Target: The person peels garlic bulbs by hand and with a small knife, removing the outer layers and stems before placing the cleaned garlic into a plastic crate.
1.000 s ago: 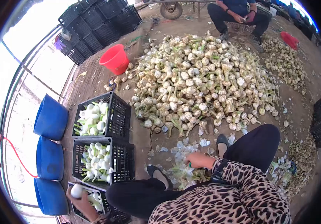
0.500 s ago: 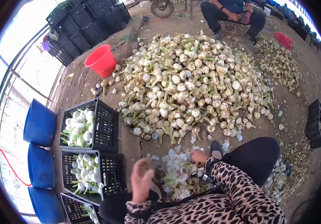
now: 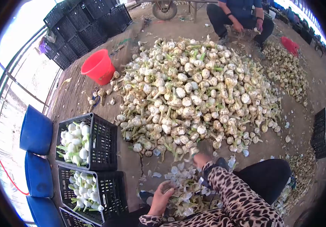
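Note:
A large heap of garlic bulbs (image 3: 193,94) with stalks lies on the ground before me. My right hand (image 3: 200,159) is at the near edge of the heap, its fingers closed. A pale bulb shows at its fingertips, but I cannot make out what the hand grips. My left hand (image 3: 162,197) hovers low, palm inward, with fingers curved and apart and nothing in it. Under and between my hands lies a litter of papery garlic skins (image 3: 185,189). On the left, peeled white bulbs with green stems fill a black crate (image 3: 104,142) and a second black crate (image 3: 111,195).
Blue buckets (image 3: 36,130) line the left side. A red bucket (image 3: 100,67) stands beyond the crates, with stacked black crates (image 3: 89,28) behind. Another person (image 3: 242,19) sits across the heap. One more black crate (image 3: 321,133) is at far right.
My left hand has come down and right from its raised position near the crates. My right hand has moved slightly forward to the heap's edge. The view has shifted a little.

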A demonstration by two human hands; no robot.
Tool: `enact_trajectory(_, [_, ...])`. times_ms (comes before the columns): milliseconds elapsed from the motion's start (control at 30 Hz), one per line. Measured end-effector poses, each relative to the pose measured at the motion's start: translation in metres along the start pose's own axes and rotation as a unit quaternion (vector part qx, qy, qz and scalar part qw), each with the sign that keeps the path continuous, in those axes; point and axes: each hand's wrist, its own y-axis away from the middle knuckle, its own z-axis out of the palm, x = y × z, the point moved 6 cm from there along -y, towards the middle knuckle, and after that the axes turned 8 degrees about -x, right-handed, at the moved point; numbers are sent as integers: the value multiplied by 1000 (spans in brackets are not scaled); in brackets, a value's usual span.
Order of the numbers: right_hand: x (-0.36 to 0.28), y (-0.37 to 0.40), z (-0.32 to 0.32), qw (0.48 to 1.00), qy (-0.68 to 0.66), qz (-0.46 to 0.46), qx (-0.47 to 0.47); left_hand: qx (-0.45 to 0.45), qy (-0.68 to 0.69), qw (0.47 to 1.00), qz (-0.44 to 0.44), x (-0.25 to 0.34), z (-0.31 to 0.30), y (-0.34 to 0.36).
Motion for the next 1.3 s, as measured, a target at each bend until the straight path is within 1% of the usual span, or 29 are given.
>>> enact_trajectory(67, [-23,-24,54,984,39,-78,153,24,-39,998,31,-1,-10,-2])
enact_trajectory(100, [-34,-16,39,983,-143,-21,113,45,-65,996,38,2,-14,-1])
enact_trajectory(133, [-62,9,4,944,-322,38,68,66,-93,992,45,5,-16,1])
enact_trajectory(167, [-80,27,-10,867,-489,95,19,76,-75,993,44,6,-17,6])
enact_trajectory(200, [-79,18,-3,916,-400,33,28,71,-73,993,60,8,-17,9])
enact_trajectory(233, [-68,3,19,950,-309,-30,33,69,-72,992,73,6,-17,13])
enact_trajectory(267, [-64,6,28,974,-215,-63,23,63,-72,992,87,6,-16,18])
enact_trajectory(300, [-61,10,37,988,-121,-97,22,70,-47,993,84,10,-12,26])
enact_trajectory(367, [-57,25,39,992,71,-103,-20,87,-38,987,133,12,-17,33])
enact_trajectory(433, [-44,56,53,992,18,-27,-119,112,-21,976,187,17,-23,47])
enact_trajectory(467, [-40,66,56,986,-7,14,-163,123,15,974,188,14,-30,50])
enact_trajectory(533, [-43,72,39,994,11,42,-97,143,87,967,194,11,-42,48])
enact_trajectory(567, [-45,72,31,996,18,55,-65,140,98,966,196,9,-44,49])
enact_trajectory(667, [-57,49,14,992,-28,28,120,115,135,967,184,2,-43,49])
enact_trajectory(700, [-60,38,15,993,-19,44,112,116,132,969,175,3,-41,48])
enact_trajectory(800, [-62,29,-3,946,-46,138,291,107,121,971,179,4,-43,44])
enact_trajectory(833, [-60,29,-3,938,-63,171,295,107,118,972,173,4,-43,42])
enact_trajectory(867, [-60,21,-1,955,-61,171,236,105,117,972,172,5,-44,41])
enact_trajectory(933, [-38,6,19,977,-51,170,119,99,115,974,170,7,-41,41])
enact_trajectory(967, [-25,-5,33,987,-52,138,58,101,123,974,160,4,-41,39])
enact_trajectory(1067, [-4,-18,54,995,-62,80,-24,88,95,982,138,-4,-41,32])
enact_trajectory(1100, [1,-23,62,997,-52,62,-2,85,103,981,141,-2,-39,32])
enact_trajectory(1133, [-13,-19,46,989,-136,57,2,83,110,980,144,2,-36,34])
enact_trajectory(1200, [-54,-3,12,952,-303,46,7,77,114,980,143,5,-33,36])
enact_trajectory(1267, [-96,13,-18,913,-406,-30,6,69,111,981,142,5,-31,37])
enact_trajectory(1300, [-121,29,-39,904,-424,-60,2,72,109,981,145,5,-29,38])
